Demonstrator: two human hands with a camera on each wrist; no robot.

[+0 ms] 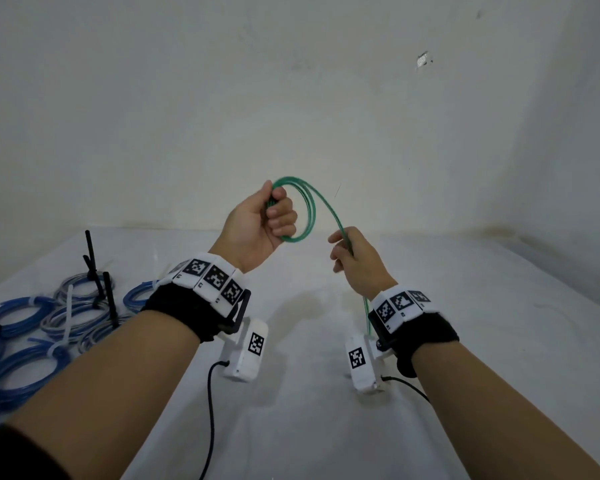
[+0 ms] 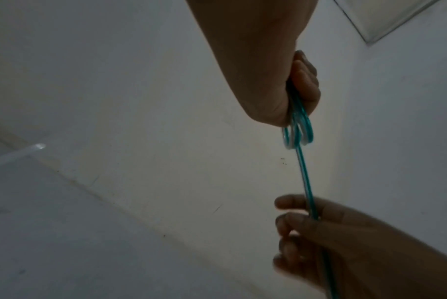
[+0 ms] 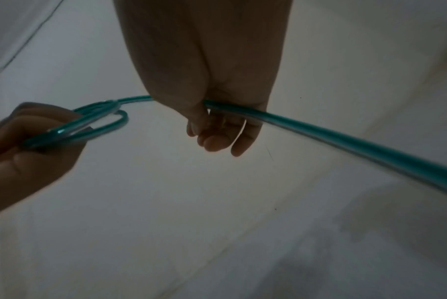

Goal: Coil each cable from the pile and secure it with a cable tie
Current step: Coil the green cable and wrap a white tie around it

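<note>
A green cable is partly wound into a small coil held up above the table. My left hand grips the coil's loops in its curled fingers and thumb. From the coil one strand runs down to my right hand, which holds it in loosely curled fingers. Below that hand the cable's tail drops past my right wrist; its end is hidden.
On the white table at the left lie several coiled blue and grey cables, some bound with white ties. Black ties stick up among them. A white wall rises close behind.
</note>
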